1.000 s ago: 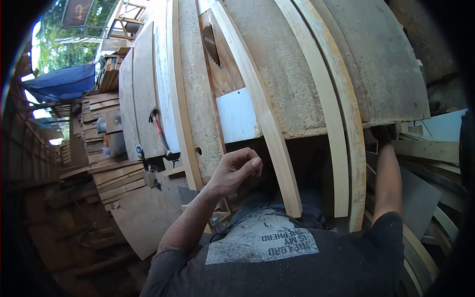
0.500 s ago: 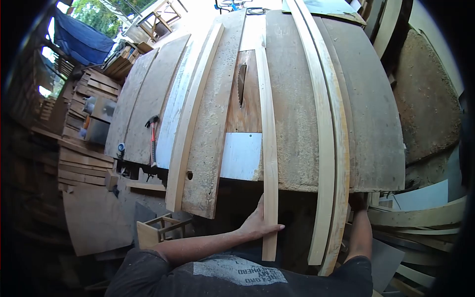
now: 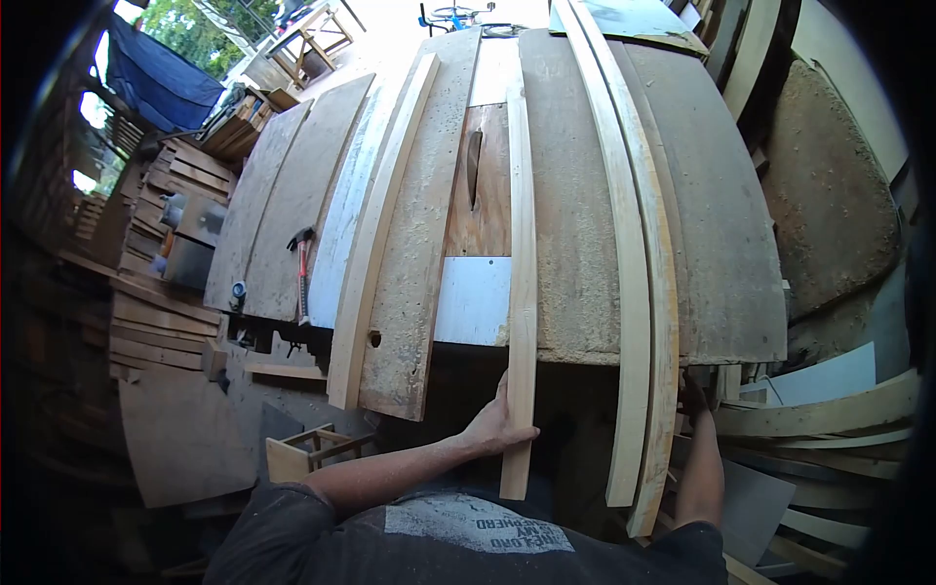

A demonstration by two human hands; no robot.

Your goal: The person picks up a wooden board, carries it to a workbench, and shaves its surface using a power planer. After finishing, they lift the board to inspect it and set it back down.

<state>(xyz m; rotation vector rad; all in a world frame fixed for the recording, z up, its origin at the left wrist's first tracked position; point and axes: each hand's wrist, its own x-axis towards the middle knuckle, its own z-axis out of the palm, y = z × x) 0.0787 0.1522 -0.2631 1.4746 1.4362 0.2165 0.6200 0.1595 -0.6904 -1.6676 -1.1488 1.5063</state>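
The single view looks out from the person's head, facing forward and steeply down over the shirt (image 3: 468, 536) at the bottom edge and along the length of the bench (image 3: 575, 224), whose near edge crosses just below the middle. It sits close above the left hand (image 3: 492, 426) and right hand (image 3: 694, 398), both in the lower half, while a bicycle (image 3: 456, 14) beyond the bench's far end shows small at the top. The lens is very wide, bending lines toward the sides, with dark rounded corners.

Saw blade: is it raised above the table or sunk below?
Raised: the saw blade stands proud of the wooden panel, its flat side showing.
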